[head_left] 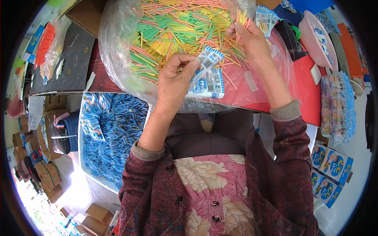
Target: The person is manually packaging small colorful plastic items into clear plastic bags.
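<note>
A large heap of thin pink, yellow and green sticks (177, 29) lies on a spread clear plastic bag (114, 51) on the table before me. My left hand (173, 80) pinches a small blue-and-white plastic packet (211, 58) between thumb and fingers, at the heap's near edge. More such packets (214, 85) lie just beneath it. Farther right, my right hand (253, 42) is closed around a small bunch of pink and yellow sticks (242, 19), held above the heap's right side. The packet and the bunch are apart.
Left of my lap stands a bin full of blue packets (114, 133). A pink basin (315, 39) and a black tape dispenser (290, 39) sit at the right on the red table surface (307, 90). Bundled packets (338, 106) hang beside it. A cardboard box (84, 15) stands far left.
</note>
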`<state>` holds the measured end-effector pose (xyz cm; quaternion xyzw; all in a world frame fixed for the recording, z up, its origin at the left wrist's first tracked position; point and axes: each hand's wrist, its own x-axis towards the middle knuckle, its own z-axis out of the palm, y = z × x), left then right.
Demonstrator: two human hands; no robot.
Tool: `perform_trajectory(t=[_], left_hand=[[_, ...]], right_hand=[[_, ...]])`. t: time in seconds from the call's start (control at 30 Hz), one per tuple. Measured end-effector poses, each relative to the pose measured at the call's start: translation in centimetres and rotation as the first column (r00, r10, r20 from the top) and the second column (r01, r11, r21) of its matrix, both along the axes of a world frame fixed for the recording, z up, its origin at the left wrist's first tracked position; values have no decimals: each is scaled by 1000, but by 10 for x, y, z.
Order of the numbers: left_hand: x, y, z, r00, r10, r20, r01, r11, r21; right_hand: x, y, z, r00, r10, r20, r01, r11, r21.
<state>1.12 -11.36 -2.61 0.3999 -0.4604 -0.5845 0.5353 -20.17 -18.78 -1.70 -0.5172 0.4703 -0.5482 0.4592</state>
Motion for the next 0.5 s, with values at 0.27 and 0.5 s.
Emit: perform_trajectory(t=[0.27,0.5], left_hand=[[1,-1,2,952,-52,-302,60,998,16],[1,0,-7,967,-103,-231,72,988,-135]], right_hand=[[6,38,-37,730,-130,-671,-178,912,-370],[16,58,46,981,77,180,-60,993,-98]])
